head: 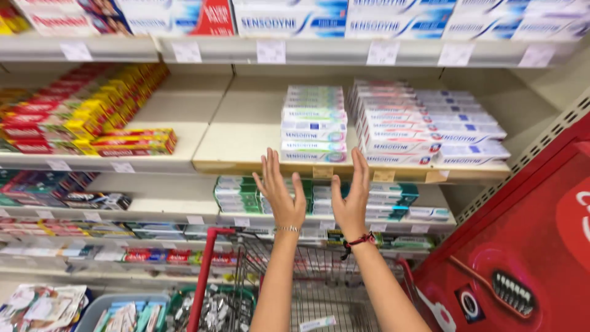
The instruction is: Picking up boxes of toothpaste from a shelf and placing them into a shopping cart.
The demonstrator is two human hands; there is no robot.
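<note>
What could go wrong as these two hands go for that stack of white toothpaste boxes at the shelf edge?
The stack of toothpaste boxes sits at the shelf lip; a nudge from the left hand or right hand might topple it into the cart. Both hands are open, so a loose grip could spill the top boxes.

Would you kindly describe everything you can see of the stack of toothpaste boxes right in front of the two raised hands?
The stack of toothpaste boxes is a neat pile of long, flat cartons, seemingly cardboard, white with pale green, teal and blue ends. They lie flat, long sides facing out, several rows deep, on a beige shelf near its front edge. A taller stack of similar white cartons stands to its right. The left hand and right hand are open just below it, not touching it.
</note>
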